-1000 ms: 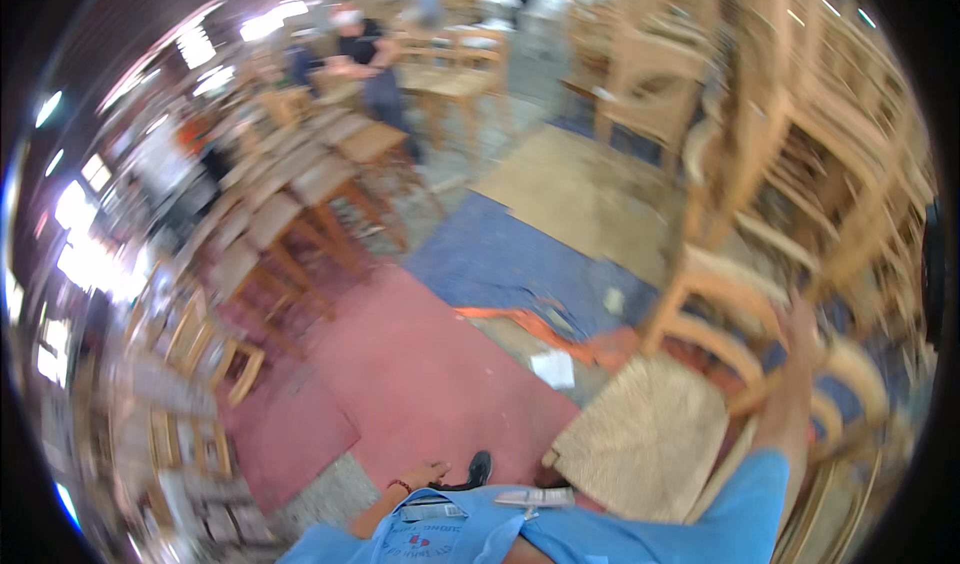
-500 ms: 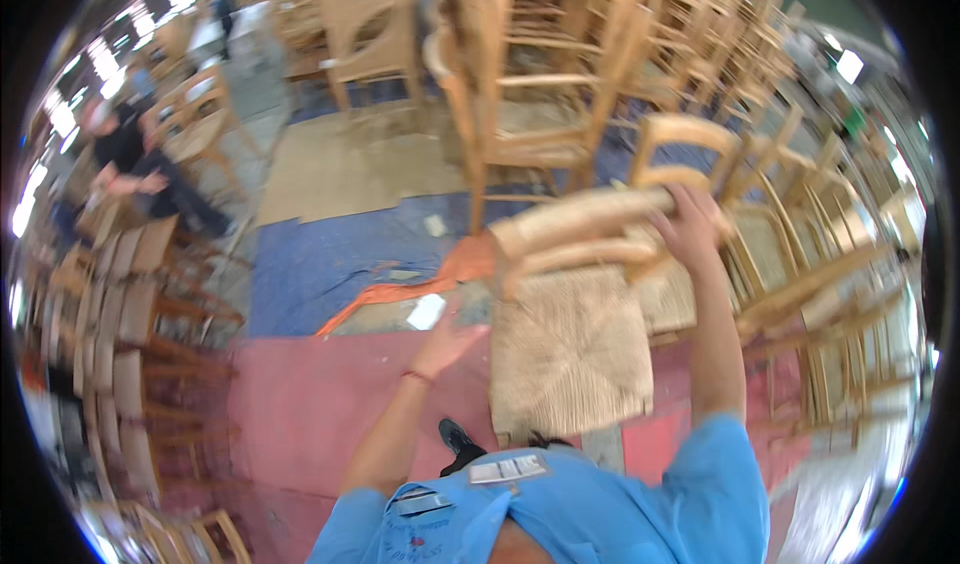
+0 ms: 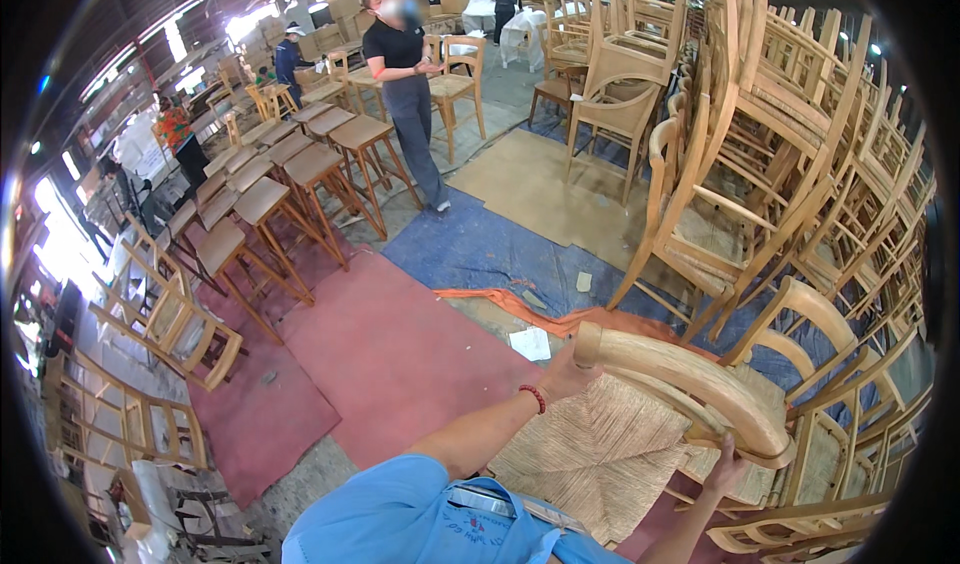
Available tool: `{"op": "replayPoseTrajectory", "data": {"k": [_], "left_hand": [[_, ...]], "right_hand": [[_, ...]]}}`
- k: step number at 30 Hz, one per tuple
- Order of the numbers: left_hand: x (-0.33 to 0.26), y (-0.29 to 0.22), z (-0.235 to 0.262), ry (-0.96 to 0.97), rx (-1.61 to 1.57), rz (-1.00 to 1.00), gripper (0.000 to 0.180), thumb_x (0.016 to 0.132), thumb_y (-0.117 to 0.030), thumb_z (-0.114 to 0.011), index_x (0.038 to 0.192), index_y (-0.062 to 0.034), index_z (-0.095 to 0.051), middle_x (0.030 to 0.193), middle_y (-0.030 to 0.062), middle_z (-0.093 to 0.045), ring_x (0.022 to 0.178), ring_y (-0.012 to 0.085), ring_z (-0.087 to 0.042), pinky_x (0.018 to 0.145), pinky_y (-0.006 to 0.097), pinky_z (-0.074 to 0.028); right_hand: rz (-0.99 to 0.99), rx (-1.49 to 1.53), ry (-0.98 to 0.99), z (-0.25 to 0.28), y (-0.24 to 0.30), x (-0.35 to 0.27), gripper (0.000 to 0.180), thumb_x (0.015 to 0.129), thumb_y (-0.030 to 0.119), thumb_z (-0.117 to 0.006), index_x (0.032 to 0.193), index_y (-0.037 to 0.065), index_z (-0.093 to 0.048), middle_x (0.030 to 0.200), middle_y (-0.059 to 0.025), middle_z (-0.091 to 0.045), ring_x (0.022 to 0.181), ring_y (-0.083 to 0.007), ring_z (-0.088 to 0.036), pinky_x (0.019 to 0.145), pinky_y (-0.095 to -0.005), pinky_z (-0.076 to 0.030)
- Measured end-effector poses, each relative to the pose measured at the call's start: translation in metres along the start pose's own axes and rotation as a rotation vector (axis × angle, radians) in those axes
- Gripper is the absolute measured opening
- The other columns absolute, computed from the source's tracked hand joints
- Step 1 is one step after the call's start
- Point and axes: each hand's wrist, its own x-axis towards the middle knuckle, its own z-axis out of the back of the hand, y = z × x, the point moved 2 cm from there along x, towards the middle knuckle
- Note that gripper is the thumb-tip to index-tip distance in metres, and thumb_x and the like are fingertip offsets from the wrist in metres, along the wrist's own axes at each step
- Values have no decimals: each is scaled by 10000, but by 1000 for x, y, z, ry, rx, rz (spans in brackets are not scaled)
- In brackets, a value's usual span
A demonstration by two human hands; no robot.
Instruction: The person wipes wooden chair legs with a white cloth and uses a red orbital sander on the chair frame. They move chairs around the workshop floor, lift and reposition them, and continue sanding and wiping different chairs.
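A light wooden chair (image 3: 600, 449) with a woven straw seat stands right in front of me, its curved backrest on the far side of the seat. My left hand (image 3: 568, 374), a red beaded bracelet on its wrist, is closed round the left end of the backrest; part of its fingers is hidden behind the wood. At the right end of the backrest, my right hand (image 3: 726, 470) grips the frame from below. Just beyond my left hand, a white sheet of paper (image 3: 530, 344) lies on the floor.
Stacked wooden chairs (image 3: 740, 164) rise at the far right, and more woven-seat chairs (image 3: 830, 454) crowd the right side. Brown-topped stools (image 3: 265, 204) stand in rows at left. A person in black (image 3: 400, 64) stands beyond. Red sheeting (image 3: 410, 354) and a blue tarp (image 3: 470, 249) cover the floor.
My left hand was beside the chair with its fingers spread; now it holds the backrest. My right hand has shifted lower along the frame. The view has turned left.
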Motion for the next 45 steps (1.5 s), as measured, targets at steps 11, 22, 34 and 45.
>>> {"op": "replayPoseTrajectory", "data": {"k": [11, 22, 34, 45], "left_hand": [[-11, -20, 5, -21, -18, -67, 488, 815, -69, -637, 1268, -13, -466, 1129, 111, -614, 1082, 182, -570, 946, 323, -439], [5, -7, -7, -72, -19, -33, 488, 824, -74, -618, 1276, -9, -446, 1113, 119, -577, 1052, 196, -564, 930, 332, -445], [-2, -7, -16, -98, -66, -5, 480, 820, -88, -618, 1261, -3, -450, 1104, 143, -580, 1053, 244, -569, 923, 360, -449], [-8, 1, -17, -149, -41, -60, 377, 843, -129, -639, 1182, 10, -551, 1057, 113, -639, 1000, 183, -605, 868, 333, -482]], "right_hand": [[-175, 340, -63, -18, -17, 9, 547, 840, 187, -722, 1270, -76, -511, 1227, -170, -591, 1046, -235, -600, 877, -349, -511], [-231, 126, -204, -25, 9, 12, 437, 803, 193, -753, 1111, -89, -622, 1113, -129, -647, 955, -184, -600, 869, -348, -472], [-96, 371, -47, -20, -33, 25, 492, 811, 191, -755, 1164, -106, -585, 1160, -133, -624, 993, -192, -587, 887, -339, -466], [-194, 338, -123, -16, -53, 21, 569, 792, 246, -795, 1142, -38, -448, 1198, -167, -558, 1063, -212, -528, 977, -388, -402]]}}
